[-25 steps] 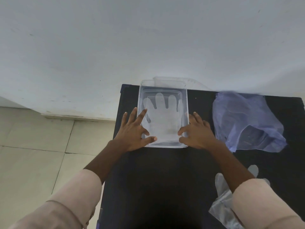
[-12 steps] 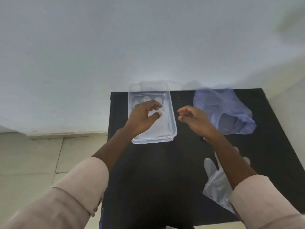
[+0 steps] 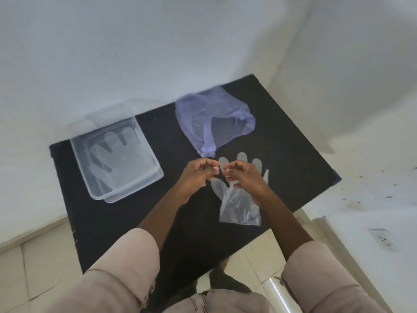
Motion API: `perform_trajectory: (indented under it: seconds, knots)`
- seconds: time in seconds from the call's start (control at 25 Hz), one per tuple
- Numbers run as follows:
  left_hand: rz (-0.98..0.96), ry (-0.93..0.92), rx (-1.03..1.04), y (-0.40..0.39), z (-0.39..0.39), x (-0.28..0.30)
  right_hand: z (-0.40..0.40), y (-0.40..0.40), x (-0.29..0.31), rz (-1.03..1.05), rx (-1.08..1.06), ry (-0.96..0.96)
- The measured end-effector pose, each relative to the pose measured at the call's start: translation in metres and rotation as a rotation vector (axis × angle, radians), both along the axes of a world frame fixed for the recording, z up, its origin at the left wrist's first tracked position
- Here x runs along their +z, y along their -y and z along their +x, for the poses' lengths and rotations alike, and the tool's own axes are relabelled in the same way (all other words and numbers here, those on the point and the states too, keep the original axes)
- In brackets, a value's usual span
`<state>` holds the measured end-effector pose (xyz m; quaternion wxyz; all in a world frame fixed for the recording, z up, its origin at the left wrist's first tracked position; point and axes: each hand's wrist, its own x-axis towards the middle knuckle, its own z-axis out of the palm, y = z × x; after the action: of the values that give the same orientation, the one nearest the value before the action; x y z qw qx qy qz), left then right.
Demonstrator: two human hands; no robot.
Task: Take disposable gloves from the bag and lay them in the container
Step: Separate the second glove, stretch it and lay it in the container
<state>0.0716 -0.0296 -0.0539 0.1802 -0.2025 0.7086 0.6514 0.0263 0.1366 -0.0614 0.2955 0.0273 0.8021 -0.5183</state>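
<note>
A clear plastic container (image 3: 132, 192) stands at the left of the black table (image 3: 108, 224), with a translucent disposable glove (image 3: 117, 154) lying flat inside it. The crumpled purple bag (image 3: 212, 125) lies at the table's back centre. A second clear glove (image 3: 240, 206) lies flat on the table in front of the bag. My left hand (image 3: 198, 176) and my right hand (image 3: 244, 179) hover close together over that glove's fingers, both with fingers curled in. Neither visibly holds anything. My right hand hides part of the glove's palm.
A clear lid (image 3: 108, 112) leans behind the container against the white wall. A white counter with a socket (image 3: 381, 238) stands to the right of the table. Tiled floor (image 3: 33, 256) shows at the left and below the table's front edge.
Both hands left the container and came together over the loose glove to its right. My view swung right, bringing that glove into full sight.
</note>
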Motion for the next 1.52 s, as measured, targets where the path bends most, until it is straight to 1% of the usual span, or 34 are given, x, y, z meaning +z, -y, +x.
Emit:
perform_trajectory:
  seconds: [0.08, 0.16, 0.24, 0.32, 0.36, 0.44, 0.52, 0.56, 0.6, 0.72, 0.76, 0.84, 0.96, 1.08, 1.16, 1.2, 1.24, 1.32, 1.36, 1.4, 1.44, 1.52]
  knots:
    - [0.002, 0.069, -0.021, -0.022, -0.002, -0.012, 0.001, -0.031, -0.018, 0.034, -0.035, 0.019]
    - [-0.015, 0.111, -0.032, -0.036, 0.001, -0.024, 0.004, -0.058, -0.038, 0.137, -0.063, 0.005]
    - [-0.044, 0.144, -0.039, -0.048, 0.005, -0.038, 0.010, -0.083, -0.062, 0.374, -0.007, 0.010]
    - [-0.069, 0.165, -0.017, -0.054, 0.012, -0.049, 0.025, -0.097, -0.080, 0.623, 0.109, 0.057]
    - [-0.084, 0.173, 0.002, -0.055, 0.016, -0.055, 0.034, -0.099, -0.086, 0.705, 0.148, 0.079]
    - [-0.120, 0.193, 0.017, -0.055, 0.025, -0.065, 0.049, -0.097, -0.093, 0.760, 0.137, 0.038]
    - [-0.177, 0.192, -0.010, -0.055, 0.035, -0.074, 0.055, -0.092, -0.093, 0.662, 0.052, -0.010]
    - [-0.231, 0.164, -0.036, -0.055, 0.040, -0.079, 0.054, -0.091, -0.092, 0.557, -0.028, 0.021]
    - [-0.314, 0.112, -0.073, -0.055, 0.047, -0.083, 0.052, -0.090, -0.091, 0.432, -0.143, 0.096]
    - [-0.646, -0.108, -0.188, -0.057, 0.072, -0.093, 0.047, -0.086, -0.079, 0.059, -0.514, 0.386]
    - [-0.705, -0.148, -0.209, -0.061, 0.080, -0.094, 0.045, -0.085, -0.074, -0.041, -0.602, 0.449]
    - [-0.735, -0.168, -0.213, -0.071, 0.088, -0.096, 0.040, -0.083, -0.059, -0.195, -0.714, 0.525]
    - [-0.745, -0.203, -0.170, -0.087, 0.078, -0.097, 0.035, -0.082, -0.041, -0.323, -0.779, 0.593]
    - [-0.702, -0.295, 0.017, -0.095, 0.059, -0.095, 0.030, -0.084, -0.031, -0.377, -0.788, 0.607]
    - [-0.699, -0.354, 0.084, -0.091, 0.049, -0.091, 0.029, -0.090, -0.027, -0.350, -0.735, 0.536]
    - [-0.691, -0.369, 0.077, -0.088, 0.044, -0.089, 0.030, -0.094, -0.027, -0.285, -0.658, 0.437]
    - [-0.676, -0.368, 0.061, -0.083, 0.039, -0.087, 0.032, -0.101, -0.026, -0.170, -0.527, 0.283]
    - [-0.667, -0.344, 0.030, -0.074, 0.026, -0.081, 0.035, -0.117, -0.025, 0.132, -0.157, -0.111]
    - [-0.681, -0.336, 0.016, -0.070, 0.020, -0.077, 0.034, -0.123, -0.027, 0.255, 0.008, -0.275]
    - [-0.692, -0.342, 0.009, -0.066, 0.015, -0.073, 0.032, -0.126, -0.028, 0.332, 0.128, -0.397]
    - [-0.686, -0.356, 0.015, -0.064, 0.011, -0.069, 0.028, -0.127, -0.030, 0.378, 0.205, -0.488]
    - [-0.648, -0.368, 0.044, -0.061, 0.006, -0.060, 0.020, -0.122, -0.037, 0.395, 0.242, -0.638]
